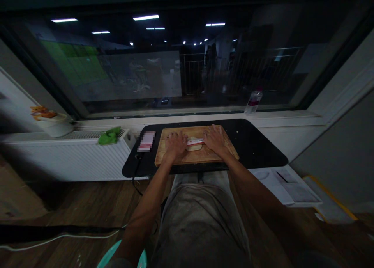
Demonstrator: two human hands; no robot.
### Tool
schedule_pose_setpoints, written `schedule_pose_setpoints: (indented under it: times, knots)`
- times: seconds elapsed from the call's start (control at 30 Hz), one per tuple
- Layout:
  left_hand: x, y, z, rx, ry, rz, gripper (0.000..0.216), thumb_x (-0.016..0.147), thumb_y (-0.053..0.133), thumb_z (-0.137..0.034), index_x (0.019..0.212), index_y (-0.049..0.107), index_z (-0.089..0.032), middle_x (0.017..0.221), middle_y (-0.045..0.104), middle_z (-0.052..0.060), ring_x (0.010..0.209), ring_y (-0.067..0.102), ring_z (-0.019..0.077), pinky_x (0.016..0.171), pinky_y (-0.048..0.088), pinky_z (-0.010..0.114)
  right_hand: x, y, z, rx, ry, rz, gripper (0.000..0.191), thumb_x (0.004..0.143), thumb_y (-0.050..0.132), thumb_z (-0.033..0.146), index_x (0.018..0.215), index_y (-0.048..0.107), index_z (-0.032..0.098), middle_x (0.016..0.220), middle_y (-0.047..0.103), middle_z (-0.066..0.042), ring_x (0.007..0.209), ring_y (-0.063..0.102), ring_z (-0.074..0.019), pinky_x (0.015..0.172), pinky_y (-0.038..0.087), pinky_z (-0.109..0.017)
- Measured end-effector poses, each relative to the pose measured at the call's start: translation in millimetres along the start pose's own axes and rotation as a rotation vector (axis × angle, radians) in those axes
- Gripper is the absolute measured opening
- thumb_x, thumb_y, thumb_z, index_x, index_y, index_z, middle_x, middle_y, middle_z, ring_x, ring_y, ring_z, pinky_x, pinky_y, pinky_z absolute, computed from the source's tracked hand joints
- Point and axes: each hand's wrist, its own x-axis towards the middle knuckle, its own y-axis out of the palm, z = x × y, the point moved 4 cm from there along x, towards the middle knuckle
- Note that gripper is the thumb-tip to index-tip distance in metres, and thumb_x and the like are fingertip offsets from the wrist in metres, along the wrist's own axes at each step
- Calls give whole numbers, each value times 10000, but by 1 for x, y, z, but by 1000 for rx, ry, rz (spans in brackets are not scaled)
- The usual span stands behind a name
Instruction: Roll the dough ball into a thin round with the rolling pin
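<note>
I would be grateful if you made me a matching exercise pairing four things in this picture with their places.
1. Wooden board
2. Green cloth
3. Plastic bottle
4. Red-and-white bar

A. on the windowsill
B. between the left hand and right hand
C. on the black table
D. on the radiator

Pairs: 1-C, 2-D, 3-A, 4-B

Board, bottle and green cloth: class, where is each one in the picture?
Board (201, 158): head view, bare wood near its front edge.
Bottle (254, 103): head view, label around its middle.
Green cloth (109, 136): head view, middle of its crumpled top.
</note>
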Motion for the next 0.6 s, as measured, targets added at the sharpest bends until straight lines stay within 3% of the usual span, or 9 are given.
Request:
schedule_pose_setpoints:
  times: [0.17,0.37,0.6]
  knots:
    - [3,4,1,-3,-23,-2,569,1238,302,-448,1602,634,-164,1565,719,245,1464,634,428,1206,489,580,-8,-3,0,29,-4,22,579,1227,323,321,1520,790,146,1673,700,-194,1683,509,-351,1409,325,-572]
    - [3,6,1,-18,-27,5,553,1232,320,-428,1595,657,-182,1551,731,231,1463,638,421,1214,481,575,-24,-11,1,61,9,-48,595,1233,297,343,1549,769,168,1663,710,-175,1624,568,-352,1378,370,-523]
    - [0,5,-1,-28,-21,3,562,1235,306,-420,1594,654,-165,1562,724,243,1451,650,422,1209,486,569,-40,-22,6,64,24,-48,603,1251,267,342,1475,786,132,1487,798,-220,1486,666,-358,1287,432,-474]
